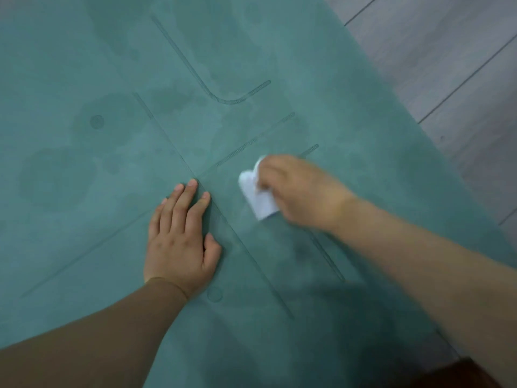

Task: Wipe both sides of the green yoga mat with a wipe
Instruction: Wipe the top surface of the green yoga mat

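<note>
At frame centre, the left hand [179,242] rests flat, fingers straight, on the green yoga mat [84,65]; the blurred right hand [299,189] grasps the white wipe [257,197].

The green mat [98,65] lies flat, with lots of open room at the top and left. The left hand [179,242] lies flat on the mat in the middle. The right hand [302,191] and its white wipe [256,196] block the spot just beside it. Bare grey floor [461,65] shows on the right.

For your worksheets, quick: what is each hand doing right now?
Left hand: open, flat on the mat.
Right hand: holds the wipe.
</note>
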`<state>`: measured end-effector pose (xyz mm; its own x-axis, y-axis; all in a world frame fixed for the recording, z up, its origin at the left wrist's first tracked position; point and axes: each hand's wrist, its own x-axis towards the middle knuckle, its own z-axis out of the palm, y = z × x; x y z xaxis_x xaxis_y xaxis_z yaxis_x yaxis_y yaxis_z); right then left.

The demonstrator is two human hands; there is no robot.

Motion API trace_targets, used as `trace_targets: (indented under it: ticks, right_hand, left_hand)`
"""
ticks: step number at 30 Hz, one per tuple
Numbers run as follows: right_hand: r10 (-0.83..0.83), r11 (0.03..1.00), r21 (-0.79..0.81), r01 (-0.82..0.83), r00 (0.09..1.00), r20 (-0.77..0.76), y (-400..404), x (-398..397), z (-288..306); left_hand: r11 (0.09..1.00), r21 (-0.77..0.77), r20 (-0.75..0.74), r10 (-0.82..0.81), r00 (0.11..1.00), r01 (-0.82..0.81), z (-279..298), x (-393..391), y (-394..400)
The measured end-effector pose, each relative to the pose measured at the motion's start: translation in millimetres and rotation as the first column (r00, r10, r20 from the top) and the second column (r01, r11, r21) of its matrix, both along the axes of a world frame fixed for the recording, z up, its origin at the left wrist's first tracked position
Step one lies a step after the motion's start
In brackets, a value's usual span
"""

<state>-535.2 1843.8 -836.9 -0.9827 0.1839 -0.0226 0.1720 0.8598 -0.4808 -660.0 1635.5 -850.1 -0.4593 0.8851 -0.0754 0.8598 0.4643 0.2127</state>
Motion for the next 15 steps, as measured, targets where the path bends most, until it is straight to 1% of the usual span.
trace_targets:
  ticks: [1, 2, 3, 4, 5, 6, 7, 8, 9, 10, 11, 12, 13, 14, 15]
  right_hand:
    - [-0.242, 0.969, 0.046, 0.243, 0.970, -0.014, 35, 4, -5]
    - [-0.509, 0.858, 0.071, 0.509, 0.860, -0.021, 68, 8, -2]
    - [-0.732, 0.678, 0.075, 0.731, 0.681, -0.031, 91, 14, 1]
    - [-0.871, 0.486, 0.051, 0.872, 0.488, -0.050, 101, 16, 4]
    - [-0.932, 0.357, 0.000, 0.934, 0.357, -0.058, 97, 13, 6]
    - [-0.945, 0.325, -0.022, 0.945, 0.324, -0.033, 78, 7, 6]
    - [-0.912, 0.409, -0.008, 0.912, 0.409, -0.014, 50, 1, 3]
    - [-0.818, 0.575, -0.018, 0.818, 0.575, -0.029, 16, -4, 0]
    - [-0.631, 0.776, -0.037, 0.630, 0.774, -0.052, -23, -8, -2]
    - [-0.374, 0.927, -0.046, 0.372, 0.925, -0.072, -61, -6, -1]
    - [-0.138, 0.990, -0.028, 0.136, 0.986, -0.089, -84, 3, 2]
    - [0.046, 0.999, 0.029, -0.044, 0.996, -0.078, -85, 15, 1]
    - [0.117, 0.992, 0.044, -0.115, 0.992, -0.045, -70, 24, 2]
    - [0.068, 0.997, 0.031, -0.067, 0.998, -0.016, -47, 29, 1]
    - [-0.082, 0.997, 0.010, 0.082, 0.997, -0.001, -19, 33, 2]
  left_hand:
    - [1.000, -0.007, 0.001, 0.002, 1.000, -0.002, 0, 0, -1]
    - [1.000, -0.010, 0.000, 0.003, 1.000, -0.003, 1, 0, 0]
    - [1.000, -0.012, -0.002, 0.003, 1.000, -0.003, 1, 0, 0]
    - [1.000, -0.013, -0.004, 0.003, 1.000, -0.003, 1, 0, 0]
    - [1.000, -0.015, -0.004, 0.005, 1.000, -0.005, 1, 0, 0]
    - [1.000, -0.016, -0.002, 0.008, 1.000, -0.008, 1, 0, 0]
    - [1.000, -0.017, 0.000, 0.009, 1.000, -0.009, 1, 0, -1]
    - [1.000, -0.018, 0.001, 0.008, 1.000, -0.008, 1, 0, -1]
    - [1.000, -0.017, 0.000, 0.004, 1.000, -0.004, 1, 0, -1]
    - [1.000, -0.016, -0.002, 0.000, 1.000, 0.000, 1, -1, 0]
    - [1.000, -0.014, -0.004, -0.004, 1.000, 0.004, 0, -2, 0]
    - [1.000, -0.015, -0.007, -0.008, 1.000, 0.008, -1, -2, 0]
    - [1.000, -0.019, -0.005, -0.009, 1.000, 0.009, -1, -1, 0]
    - [1.000, -0.021, -0.001, -0.006, 1.000, 0.006, -1, -1, 0]
    - [1.000, -0.019, 0.004, 0.000, 1.000, 0.000, 0, -1, 0]
